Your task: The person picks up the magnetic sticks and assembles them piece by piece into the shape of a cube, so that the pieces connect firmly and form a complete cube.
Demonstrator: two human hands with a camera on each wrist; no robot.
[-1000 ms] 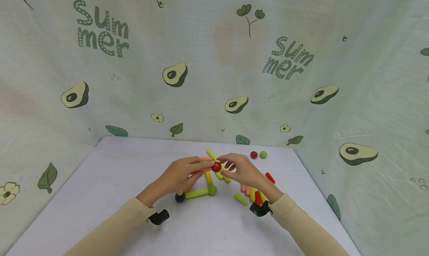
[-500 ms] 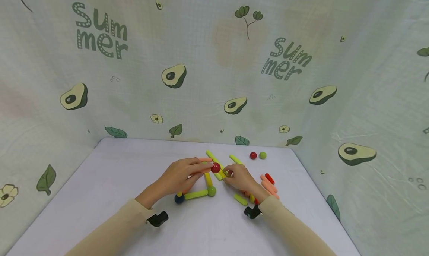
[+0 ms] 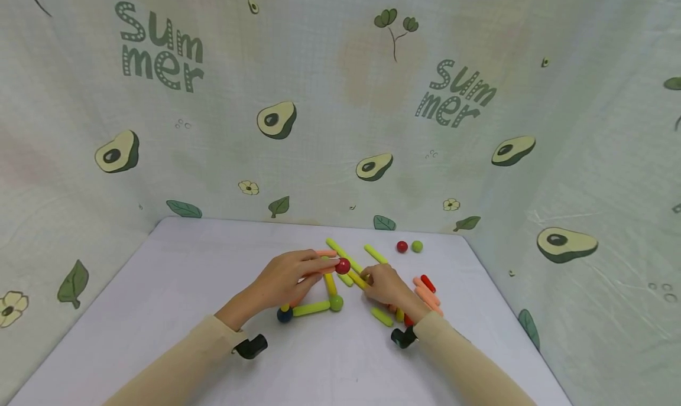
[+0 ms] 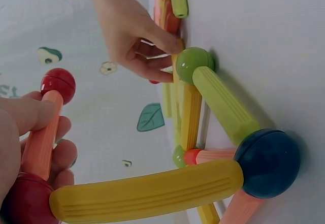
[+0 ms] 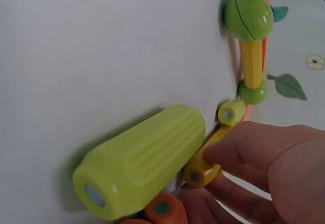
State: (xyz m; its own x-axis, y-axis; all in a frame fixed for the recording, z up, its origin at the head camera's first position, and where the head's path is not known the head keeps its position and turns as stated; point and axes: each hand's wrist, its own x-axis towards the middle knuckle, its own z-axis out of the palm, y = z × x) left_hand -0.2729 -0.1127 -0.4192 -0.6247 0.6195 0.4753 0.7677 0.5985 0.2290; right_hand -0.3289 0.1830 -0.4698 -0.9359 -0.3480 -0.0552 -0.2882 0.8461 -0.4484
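Observation:
My left hand (image 3: 287, 276) grips a salmon magnetic rod (image 4: 43, 137) that has a red ball (image 4: 58, 86) at its upper end and another red ball (image 4: 28, 201) at its lower end. From that lower ball, a yellow rod (image 4: 147, 189) runs to a dark blue ball (image 4: 269, 163) on the table. A lime rod (image 4: 226, 104) links the blue ball with a green ball (image 4: 194, 65), part of a frame of rods and balls. To the right, my right hand (image 3: 389, 288) pinches a loose yellow rod (image 5: 197, 176) between thumb and fingers, low over the table.
Close to my right hand lies a short lime rod (image 5: 142, 160). Salmon rods (image 3: 427, 295) and a red rod (image 3: 428, 283) lie farther right. A red ball (image 3: 402, 247) and a green ball (image 3: 417, 246) stand at the back, near a long lime rod (image 3: 375, 253).
My right hand has moved from beside the held red ball down to the loose rods, and now pinches a yellow one and has shifted it slightly right. My left hand stays put.

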